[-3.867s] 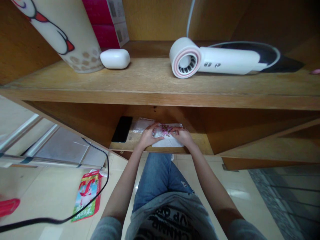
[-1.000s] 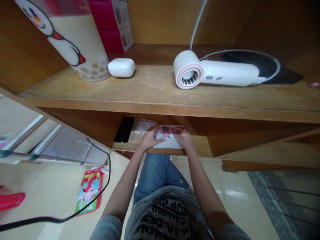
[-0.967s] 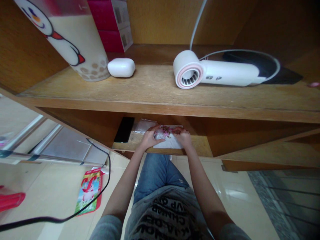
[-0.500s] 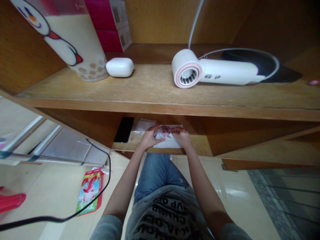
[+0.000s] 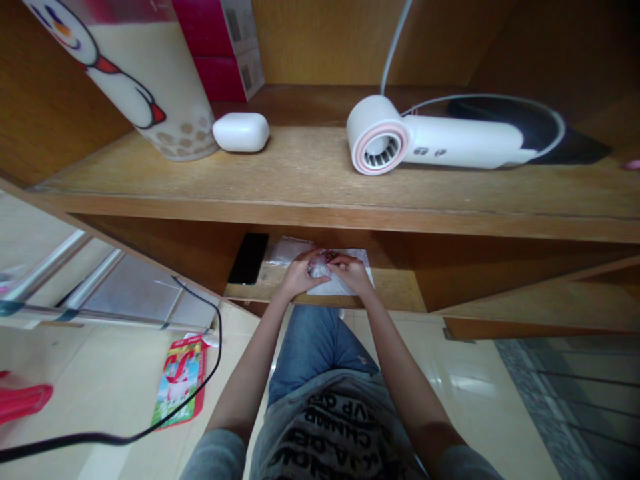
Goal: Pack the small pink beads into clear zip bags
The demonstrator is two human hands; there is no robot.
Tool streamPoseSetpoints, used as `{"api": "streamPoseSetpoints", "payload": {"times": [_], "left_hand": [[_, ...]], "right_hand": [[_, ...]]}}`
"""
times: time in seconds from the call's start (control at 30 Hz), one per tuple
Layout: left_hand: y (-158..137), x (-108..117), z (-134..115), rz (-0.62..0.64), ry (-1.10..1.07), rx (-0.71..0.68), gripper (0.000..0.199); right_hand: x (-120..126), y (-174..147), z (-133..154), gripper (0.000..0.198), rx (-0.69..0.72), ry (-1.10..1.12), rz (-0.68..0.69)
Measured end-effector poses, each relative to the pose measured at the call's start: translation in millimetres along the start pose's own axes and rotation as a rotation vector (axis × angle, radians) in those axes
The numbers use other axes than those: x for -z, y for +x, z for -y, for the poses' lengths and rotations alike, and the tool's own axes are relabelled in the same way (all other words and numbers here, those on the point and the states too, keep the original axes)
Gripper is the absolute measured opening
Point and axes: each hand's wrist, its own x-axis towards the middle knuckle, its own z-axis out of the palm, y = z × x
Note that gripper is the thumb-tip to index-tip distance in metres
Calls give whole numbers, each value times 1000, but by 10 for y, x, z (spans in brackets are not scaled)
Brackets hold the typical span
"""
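Observation:
In the lower compartment, a sheet of white paper (image 5: 340, 288) lies flat near the front edge. My left hand (image 5: 299, 275) curls over its left side, the thumb resting toward the middle, fingers around what looks like a clear plastic bag (image 5: 317, 268). Small pink-and-brown pieces (image 5: 329, 256) show between the two hands; their exact kind is too small to tell. My right hand (image 5: 353, 272) reaches over the paper with its fingertips pinched together at these pieces, partly covering them.
Left of the paper lie a flat clear plastic packet (image 5: 290, 251) and a black phone (image 5: 249, 259). The upper shelf holds a bubble tea cup (image 5: 165, 87), a white earbud case (image 5: 241, 132), pink boxes (image 5: 215, 50) and a white handheld fan (image 5: 450, 140) with a cable.
My right hand has moved left across the paper toward my left hand, its fingers now closed at the pink-and-brown pieces and covering part of them. My left hand stays in place.

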Motion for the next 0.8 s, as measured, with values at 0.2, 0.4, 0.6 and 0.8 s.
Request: {"api": "streamPoseSetpoints", "payload": {"times": [0.2, 0.4, 0.6, 0.8], "left_hand": [[2, 17, -33, -7, -16, -12, 75], [11, 7, -32, -20, -7, -20, 69], [-42, 53, -56, -178, 34, -64, 70], [-110, 183, -110, -492, 25, 142, 32]], "right_hand": [[-30, -22, -12, 28, -2, 20, 20], [-67, -89, 45, 27, -19, -12, 157], [-29, -85, 184, 22, 26, -36, 111], [243, -57, 484, 17, 195, -103, 101]]}}
